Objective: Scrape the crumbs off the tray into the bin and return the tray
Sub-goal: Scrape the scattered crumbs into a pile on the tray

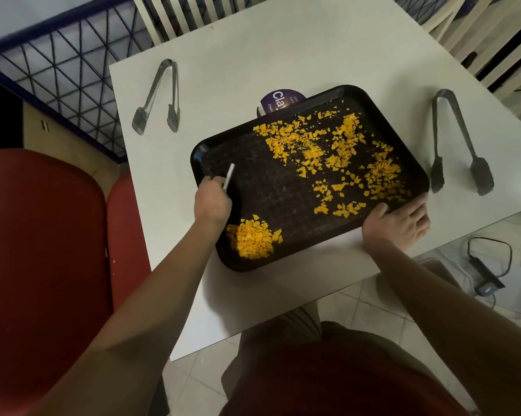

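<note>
A dark rectangular tray (271, 187) lies tilted on the white table (253, 55). Yellow crumbs (343, 148) are scattered over its far and right parts. A heaped pile of crumbs (251, 238) sits in its near left corner. My left hand (212, 202) is over the tray's left side and grips a thin white scraper (229, 175) that points up and away. My right hand (400, 223) holds the tray's near right corner, thumb on the rim and fingers spread along the edge.
Metal tongs (158, 100) lie at the table's far left and another pair of tongs (460, 145) at the right. A purple-lidded container (278, 102) peeks from behind the tray. A red bin (43, 250) stands left of the table. Cables lie on the tiled floor at right.
</note>
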